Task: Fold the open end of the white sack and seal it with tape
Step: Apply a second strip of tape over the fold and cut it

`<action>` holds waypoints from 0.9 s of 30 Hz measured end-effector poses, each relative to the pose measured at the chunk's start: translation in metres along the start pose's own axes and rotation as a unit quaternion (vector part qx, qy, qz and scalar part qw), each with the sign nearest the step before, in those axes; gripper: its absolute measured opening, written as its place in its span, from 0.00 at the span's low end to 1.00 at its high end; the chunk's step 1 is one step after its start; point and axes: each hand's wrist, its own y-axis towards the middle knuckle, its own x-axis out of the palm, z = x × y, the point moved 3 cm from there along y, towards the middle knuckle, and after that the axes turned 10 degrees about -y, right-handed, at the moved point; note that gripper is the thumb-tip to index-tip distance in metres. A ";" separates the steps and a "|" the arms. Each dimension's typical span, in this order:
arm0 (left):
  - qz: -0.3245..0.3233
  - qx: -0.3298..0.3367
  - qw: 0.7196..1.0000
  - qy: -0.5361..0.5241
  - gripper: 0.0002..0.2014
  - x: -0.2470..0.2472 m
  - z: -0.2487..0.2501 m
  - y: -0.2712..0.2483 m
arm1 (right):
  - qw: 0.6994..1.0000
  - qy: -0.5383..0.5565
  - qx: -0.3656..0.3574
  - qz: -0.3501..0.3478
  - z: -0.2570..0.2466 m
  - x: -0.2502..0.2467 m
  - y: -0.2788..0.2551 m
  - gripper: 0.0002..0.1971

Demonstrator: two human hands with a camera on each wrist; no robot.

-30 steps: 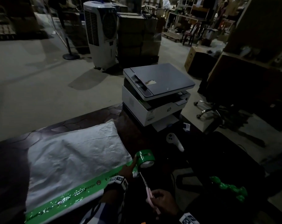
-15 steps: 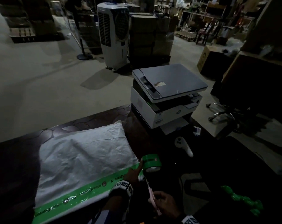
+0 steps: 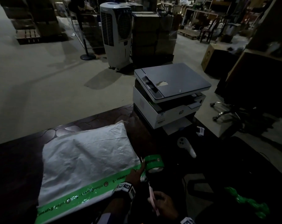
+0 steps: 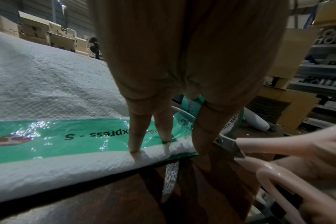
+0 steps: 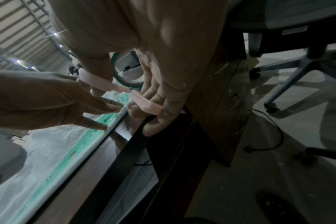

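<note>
The white sack (image 3: 88,159) lies flat on the dark table (image 3: 15,167), with a green printed tape strip (image 3: 82,198) running along its near edge. My left hand (image 3: 137,172) presses straight fingers (image 4: 136,136) onto that strip at the sack's right corner. The green tape roll (image 3: 154,164) stands just past this hand, still joined to the strip. My right hand (image 3: 163,206) grips pink-handled scissors (image 3: 151,196). Their blades (image 4: 184,115) are parted at the tape between the sack's corner and the tape roll (image 4: 232,125).
A printer (image 3: 169,94) sits behind the roll and a white controller (image 3: 185,147) lies to its right. Crumpled green tape (image 3: 250,202) lies at the near right. An air cooler (image 3: 116,34) and stacked boxes stand on the floor beyond. An office chair (image 5: 297,60) is beside the table.
The head view has swung, so everything sits further right in frame. The scissors have edged up towards the tape beside the roll. My left hand stays pressed on the sack's corner.
</note>
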 end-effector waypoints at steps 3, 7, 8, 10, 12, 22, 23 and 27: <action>0.001 0.001 1.000 -0.009 0.40 0.001 -0.001 0.002 | 1.000 -0.008 -0.010 -0.013 -0.002 -0.005 0.001 0.11; 0.006 0.006 1.000 0.005 0.40 0.001 0.000 0.003 | 0.999 -0.013 -0.006 -0.046 -0.002 -0.007 0.002 0.11; 0.007 0.010 1.000 0.013 0.40 0.001 0.002 0.002 | 0.999 -0.012 0.000 -0.051 -0.002 -0.008 0.002 0.12; 0.011 0.018 0.999 0.030 0.39 0.004 0.003 0.004 | 0.999 -0.020 0.005 -0.046 -0.002 -0.010 0.002 0.13; 0.015 0.022 0.999 0.034 0.40 0.008 -0.002 0.008 | 0.998 -0.035 0.002 -0.044 -0.002 -0.012 0.003 0.13; 0.006 0.001 0.999 0.042 0.42 0.000 0.006 -0.001 | 0.992 -0.080 -0.081 0.060 -0.025 -0.006 0.013 0.13; 0.009 0.007 0.999 0.044 0.43 0.001 0.005 -0.001 | 0.990 -0.082 -0.088 0.068 -0.028 -0.005 0.016 0.13; 0.020 0.014 0.999 0.043 0.41 0.002 0.007 -0.002 | 0.986 -0.092 -0.080 0.116 -0.037 -0.011 0.026 0.07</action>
